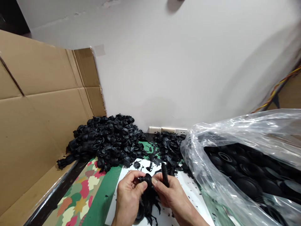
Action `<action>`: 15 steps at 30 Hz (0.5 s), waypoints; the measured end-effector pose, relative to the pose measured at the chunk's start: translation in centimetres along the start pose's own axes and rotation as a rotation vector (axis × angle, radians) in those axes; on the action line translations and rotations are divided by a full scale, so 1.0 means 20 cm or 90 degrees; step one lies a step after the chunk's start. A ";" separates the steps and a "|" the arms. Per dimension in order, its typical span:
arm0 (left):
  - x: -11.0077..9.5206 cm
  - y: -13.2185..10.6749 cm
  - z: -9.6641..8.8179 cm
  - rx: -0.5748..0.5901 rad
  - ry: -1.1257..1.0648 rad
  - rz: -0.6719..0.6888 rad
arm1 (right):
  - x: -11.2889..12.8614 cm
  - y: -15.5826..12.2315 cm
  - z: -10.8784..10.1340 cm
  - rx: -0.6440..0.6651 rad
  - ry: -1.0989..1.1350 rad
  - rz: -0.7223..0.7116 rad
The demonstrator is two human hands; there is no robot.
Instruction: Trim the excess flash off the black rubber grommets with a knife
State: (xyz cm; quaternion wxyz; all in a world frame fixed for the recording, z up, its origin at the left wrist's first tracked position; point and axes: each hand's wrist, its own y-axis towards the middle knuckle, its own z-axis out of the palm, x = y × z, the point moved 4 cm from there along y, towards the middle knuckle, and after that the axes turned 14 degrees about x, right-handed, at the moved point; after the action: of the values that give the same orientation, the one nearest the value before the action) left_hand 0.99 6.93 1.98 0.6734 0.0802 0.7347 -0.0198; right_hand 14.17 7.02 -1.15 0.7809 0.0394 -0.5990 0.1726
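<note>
My left hand (129,194) pinches a small ribbed black rubber boot (147,179) between thumb and fingers, above a white sheet (188,194). Against the boot's right side press the thumb and fingers of my right hand (170,191). A black stick-like tool handle (164,174) stands up between the thumb and forefinger of that hand; its working end is hidden. Below both hands lie black rubber scraps (150,207) and part of another round black piece (140,212).
A heap of ribbed black rubber parts (113,138) lies at the back left, beside a cardboard panel (47,75). Thin black trimmings (168,147) are piled at the back centre. At the right, a clear plastic bag (197,157) holds many black rubber parts (244,175). Behind is a wall (164,69).
</note>
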 end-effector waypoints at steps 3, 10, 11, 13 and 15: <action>0.00 0.00 -0.01 -0.001 0.020 0.024 | 0.07 -0.04 -0.03 -0.034 -0.076 -0.050; 0.00 0.00 -0.01 -0.012 0.016 0.035 | 0.23 -0.17 -0.21 -0.171 -0.052 -0.156; 0.00 0.00 -0.01 -0.013 0.015 0.035 | 0.24 -0.18 -0.21 -0.167 -0.047 -0.171; 0.01 0.00 -0.01 -0.012 0.015 0.034 | 0.25 -0.18 -0.19 -0.139 -0.043 -0.188; 0.01 0.00 -0.01 -0.010 0.013 0.033 | 0.23 -0.17 -0.15 -0.090 -0.013 -0.190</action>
State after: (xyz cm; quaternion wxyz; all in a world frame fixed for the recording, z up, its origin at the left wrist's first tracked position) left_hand 0.76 6.95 1.77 0.6668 0.0942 0.7392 0.0041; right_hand 19.14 5.61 2.89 0.7927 0.0744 -0.6049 0.0115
